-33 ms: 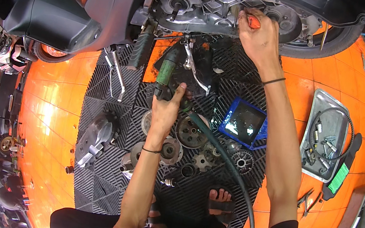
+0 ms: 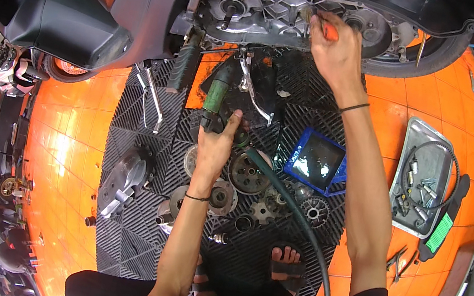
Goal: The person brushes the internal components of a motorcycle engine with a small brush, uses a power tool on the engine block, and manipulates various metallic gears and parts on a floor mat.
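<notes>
My right hand [image 2: 337, 55] is closed round the orange handle of a brush [image 2: 331, 33]. The bristles reach against the inside of a scooter's opened engine casing [image 2: 276, 35], which has bare ribbed metal and a shaft at its left. Lower down, my left hand [image 2: 214, 147] grips a green and black handheld blower [image 2: 216, 95], its dark front end pointing up toward the casing. A thick dark hose [image 2: 296, 206] runs from the tool's base past my feet. Under the casing, a silver kickstand [image 2: 249, 80] stretches down near the tool.
Removed metal parts, including a round drum [image 2: 250, 172] and a toothed disc [image 2: 264, 211], lie on the black ribbed mat [image 2: 131, 243]. A blue-edged tray [image 2: 317, 159] sits right of them. Farther right, a metal tray [image 2: 434, 129] holds fittings; pliers [image 2: 399, 264] lie below it on orange tiles.
My right hand and the brush have shifted very slightly right and down, leaving more of the bristles in sight. My left hand stays nearly still.
</notes>
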Motion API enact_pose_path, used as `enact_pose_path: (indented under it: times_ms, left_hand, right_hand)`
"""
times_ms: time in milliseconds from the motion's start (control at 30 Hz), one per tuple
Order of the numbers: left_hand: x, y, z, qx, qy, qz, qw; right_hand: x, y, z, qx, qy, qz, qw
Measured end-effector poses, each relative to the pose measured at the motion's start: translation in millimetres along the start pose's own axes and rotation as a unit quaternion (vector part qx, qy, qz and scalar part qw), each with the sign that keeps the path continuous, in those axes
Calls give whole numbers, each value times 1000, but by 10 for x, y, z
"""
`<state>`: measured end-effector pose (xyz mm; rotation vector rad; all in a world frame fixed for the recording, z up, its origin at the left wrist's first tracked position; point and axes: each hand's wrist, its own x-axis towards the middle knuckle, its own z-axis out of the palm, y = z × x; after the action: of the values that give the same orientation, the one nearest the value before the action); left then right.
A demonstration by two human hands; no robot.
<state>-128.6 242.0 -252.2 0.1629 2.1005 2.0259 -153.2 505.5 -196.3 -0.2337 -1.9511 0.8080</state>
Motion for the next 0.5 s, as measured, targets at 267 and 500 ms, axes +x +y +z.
enact_pose_path:
  times_ms: [267, 500]
  left_hand:
    - [6, 19, 12, 14, 0, -3, 1000]
    - [40, -27, 44, 5, 1, -18, 1000]
  right_hand:
    - [-129, -42, -107, -28, -81, 28, 996]
    - [64, -46, 71, -4, -103, 5, 995]
